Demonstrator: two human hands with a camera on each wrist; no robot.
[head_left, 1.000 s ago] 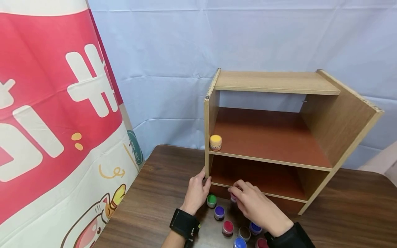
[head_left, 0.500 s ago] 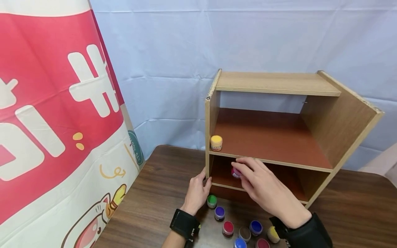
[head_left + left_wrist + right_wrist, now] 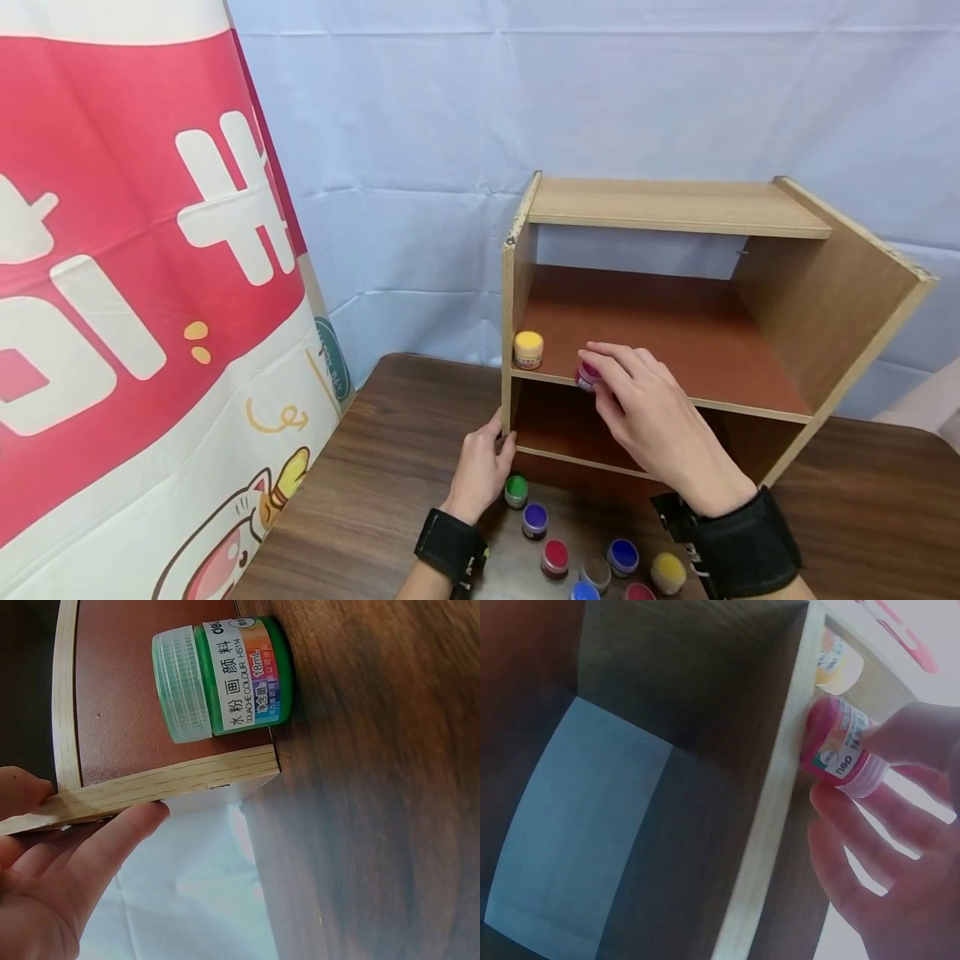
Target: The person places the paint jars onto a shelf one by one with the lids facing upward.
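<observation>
My right hand (image 3: 652, 408) pinches a magenta paint jar (image 3: 587, 377) by its upper part, at the front edge of the wooden shelf unit's (image 3: 675, 398) middle board. In the right wrist view the jar (image 3: 840, 742) shows a white label and a clear lid, with thumb and fingers around the lid. A yellow paint jar (image 3: 528, 350) stands left of it on that board. My left hand (image 3: 478, 471) grips the unit's left side panel low down, thumb on one face and fingers on the other. Close by, a green gouache jar (image 3: 221, 681) stands on the table.
Several more jars stand on the table before the unit: purple (image 3: 535, 520), red (image 3: 555, 558), dark blue (image 3: 622, 557), yellow (image 3: 668, 572) and others. A light blue cloth (image 3: 405, 167) hangs behind, and a red and white printed curtain (image 3: 135, 208) at the left.
My right hand has lifted the magenta jar from near the table, past the lower compartment, up to the middle board. The left hand keeps its grip on the side panel.
</observation>
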